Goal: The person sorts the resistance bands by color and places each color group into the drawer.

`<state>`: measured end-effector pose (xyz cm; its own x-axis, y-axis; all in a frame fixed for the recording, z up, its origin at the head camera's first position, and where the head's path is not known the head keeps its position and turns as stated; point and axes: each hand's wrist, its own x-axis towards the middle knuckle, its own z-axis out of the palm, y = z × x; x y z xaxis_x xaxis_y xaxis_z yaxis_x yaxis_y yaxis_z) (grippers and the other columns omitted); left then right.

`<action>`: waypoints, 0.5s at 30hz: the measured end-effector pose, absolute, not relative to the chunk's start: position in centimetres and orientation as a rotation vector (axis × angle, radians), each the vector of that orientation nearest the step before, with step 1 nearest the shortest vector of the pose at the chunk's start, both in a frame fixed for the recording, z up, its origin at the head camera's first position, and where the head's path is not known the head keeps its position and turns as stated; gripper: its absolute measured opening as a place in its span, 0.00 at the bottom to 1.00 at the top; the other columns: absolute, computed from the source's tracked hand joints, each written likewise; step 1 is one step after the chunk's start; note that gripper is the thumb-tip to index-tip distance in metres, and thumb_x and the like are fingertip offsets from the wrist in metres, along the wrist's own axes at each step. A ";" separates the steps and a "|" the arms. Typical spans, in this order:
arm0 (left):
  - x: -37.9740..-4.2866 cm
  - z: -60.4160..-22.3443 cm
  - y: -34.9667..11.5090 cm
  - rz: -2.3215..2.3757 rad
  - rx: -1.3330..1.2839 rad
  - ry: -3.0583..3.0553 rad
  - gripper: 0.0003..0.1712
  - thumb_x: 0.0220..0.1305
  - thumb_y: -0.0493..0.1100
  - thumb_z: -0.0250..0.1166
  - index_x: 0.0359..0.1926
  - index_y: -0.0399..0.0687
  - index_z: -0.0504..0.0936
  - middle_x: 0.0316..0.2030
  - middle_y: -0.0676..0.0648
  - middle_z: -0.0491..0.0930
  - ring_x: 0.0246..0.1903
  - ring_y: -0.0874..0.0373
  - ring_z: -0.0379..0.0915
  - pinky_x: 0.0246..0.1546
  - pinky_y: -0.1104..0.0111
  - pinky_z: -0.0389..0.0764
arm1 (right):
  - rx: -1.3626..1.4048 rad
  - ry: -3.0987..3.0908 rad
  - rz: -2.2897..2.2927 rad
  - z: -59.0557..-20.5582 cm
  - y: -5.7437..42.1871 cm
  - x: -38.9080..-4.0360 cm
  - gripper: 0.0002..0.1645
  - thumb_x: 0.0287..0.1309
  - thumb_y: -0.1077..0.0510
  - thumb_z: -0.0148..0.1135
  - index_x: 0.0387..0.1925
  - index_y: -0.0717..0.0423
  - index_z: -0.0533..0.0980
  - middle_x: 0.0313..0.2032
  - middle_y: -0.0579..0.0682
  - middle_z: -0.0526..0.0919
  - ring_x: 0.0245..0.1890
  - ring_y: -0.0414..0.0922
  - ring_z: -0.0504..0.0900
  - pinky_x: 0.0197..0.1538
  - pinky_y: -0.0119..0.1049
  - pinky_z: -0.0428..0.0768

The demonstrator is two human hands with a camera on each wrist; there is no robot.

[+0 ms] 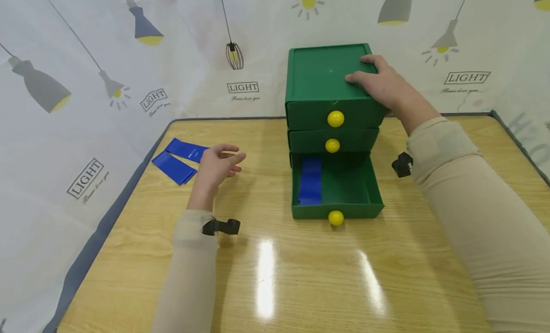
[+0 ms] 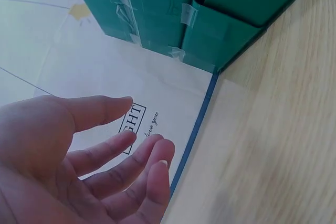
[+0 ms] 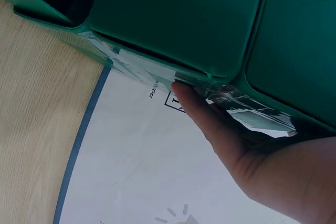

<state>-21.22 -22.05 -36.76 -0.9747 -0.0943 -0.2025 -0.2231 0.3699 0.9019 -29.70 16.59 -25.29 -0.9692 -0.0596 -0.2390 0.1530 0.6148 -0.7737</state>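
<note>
A green three-drawer cabinet (image 1: 331, 75) with yellow ball knobs stands at the back of the table. Its bottom drawer (image 1: 348, 189) is pulled out, and a flat blue strip (image 1: 311, 180) lies along that drawer's left side. My right hand (image 1: 386, 84) rests on the cabinet's top right edge: two digits lie on top, and the right wrist view shows another finger (image 3: 202, 114) against the taped side. My left hand (image 1: 216, 163) hovers left of the cabinet with relaxed, apart fingers and nothing between them. It partly covers one blue strip (image 1: 186, 149); another blue strip (image 1: 174, 168) lies beside it.
The wooden table (image 1: 309, 280) meets a white lamp-printed sheet (image 1: 258, 46) behind and at both sides. The upper drawer (image 1: 309, 115) and middle drawer (image 1: 307, 142) are closed. A black wrist mount (image 1: 221, 226) sits on the left sleeve, another (image 1: 402, 165) on the right.
</note>
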 end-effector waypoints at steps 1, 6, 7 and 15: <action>-21.3 -36.8 -22.1 1.680 -0.297 2.497 0.28 0.75 0.49 0.69 0.70 0.46 0.77 0.63 0.38 0.84 0.55 0.38 0.86 0.61 0.48 0.85 | 0.079 2.602 -1.276 -25.3 16.6 -29.7 0.53 0.72 0.25 0.48 0.85 0.23 0.33 0.87 0.57 0.34 0.81 0.70 0.55 0.71 0.76 0.68; -21.4 -36.7 -22.5 1.675 -0.328 2.501 0.33 0.75 0.51 0.69 0.75 0.48 0.72 0.64 0.39 0.83 0.55 0.40 0.85 0.58 0.52 0.87 | 0.077 2.608 -1.257 -25.3 16.4 -29.9 0.53 0.72 0.24 0.47 0.85 0.23 0.33 0.87 0.57 0.35 0.81 0.70 0.56 0.70 0.77 0.69; -21.4 -36.7 -22.6 1.671 -0.332 2.503 0.35 0.75 0.51 0.69 0.76 0.48 0.70 0.65 0.39 0.83 0.55 0.39 0.85 0.56 0.54 0.87 | 0.076 2.610 -1.254 -25.3 16.4 -29.9 0.53 0.72 0.24 0.47 0.85 0.24 0.33 0.87 0.57 0.34 0.81 0.70 0.56 0.70 0.77 0.69; -21.8 -37.0 -23.3 1.673 -0.340 2.486 0.49 0.73 0.55 0.70 0.85 0.53 0.55 0.72 0.38 0.75 0.59 0.40 0.83 0.57 0.57 0.87 | 0.087 2.611 -1.256 -25.4 16.6 -29.7 0.53 0.71 0.23 0.48 0.85 0.21 0.33 0.87 0.58 0.34 0.81 0.70 0.55 0.71 0.77 0.68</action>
